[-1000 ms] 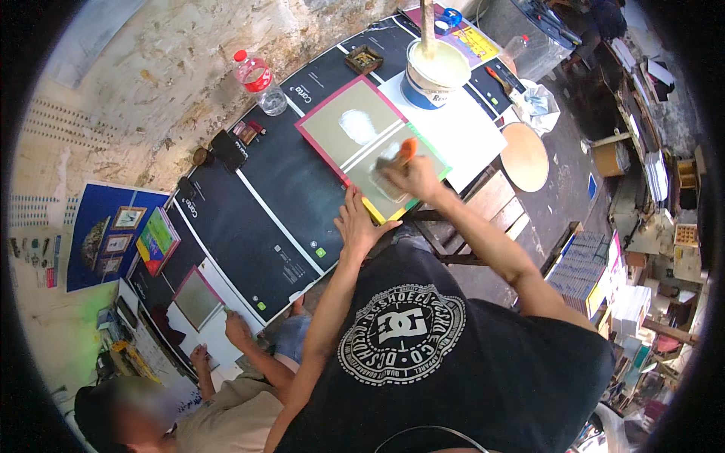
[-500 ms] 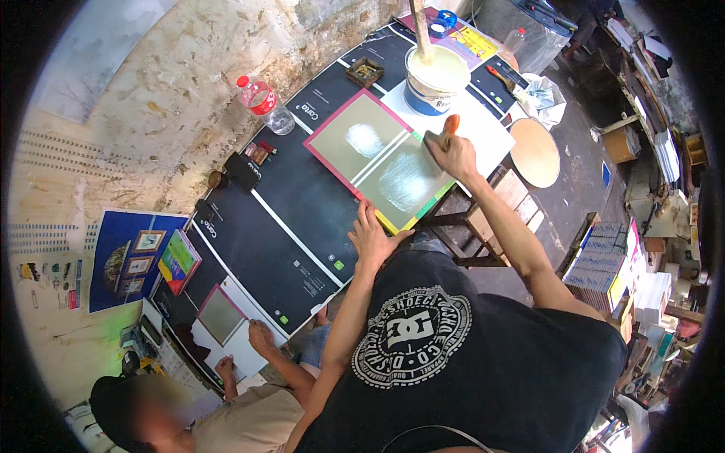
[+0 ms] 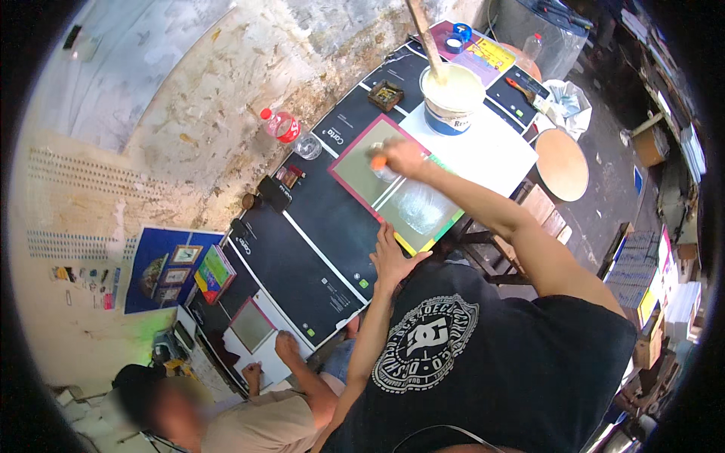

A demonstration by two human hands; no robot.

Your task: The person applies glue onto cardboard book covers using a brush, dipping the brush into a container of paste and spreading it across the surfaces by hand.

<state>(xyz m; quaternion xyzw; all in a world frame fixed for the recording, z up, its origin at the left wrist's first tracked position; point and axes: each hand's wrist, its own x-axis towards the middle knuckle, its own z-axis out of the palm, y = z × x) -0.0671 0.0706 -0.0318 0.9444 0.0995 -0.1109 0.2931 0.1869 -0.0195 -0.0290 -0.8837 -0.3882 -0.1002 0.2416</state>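
Note:
A grey-faced cover panel (image 3: 353, 175) with a magenta, yellow and green border and white strips across its middle lies on the table. Two shiny patches of pale wet coating show on it. My right hand (image 3: 404, 158) is closed around an orange-handled brush (image 3: 379, 162), over the panel's far-left half; its bristles are mostly hidden and the hand is slightly blurred. At the panel's near corner rests my left hand (image 3: 394, 260), fingers spread against the edge. Behind the panel stands a white and blue bucket (image 3: 448, 123) of cream-coloured paste, with a wooden stick (image 3: 428, 41) in it.
On the dark table covering (image 3: 317, 226) are a plastic bottle (image 3: 291, 134), a phone (image 3: 275, 193), a small square tray (image 3: 386, 95) and another brush (image 3: 521, 89). At lower left, a co-worker (image 3: 257, 411) handles a smaller grey panel (image 3: 251, 325). A round stool (image 3: 561, 164) stands right.
My right hand with the brush has moved left from the panel's right part to its far-left half. My left hand stays at the near corner. The whole view has shifted slightly.

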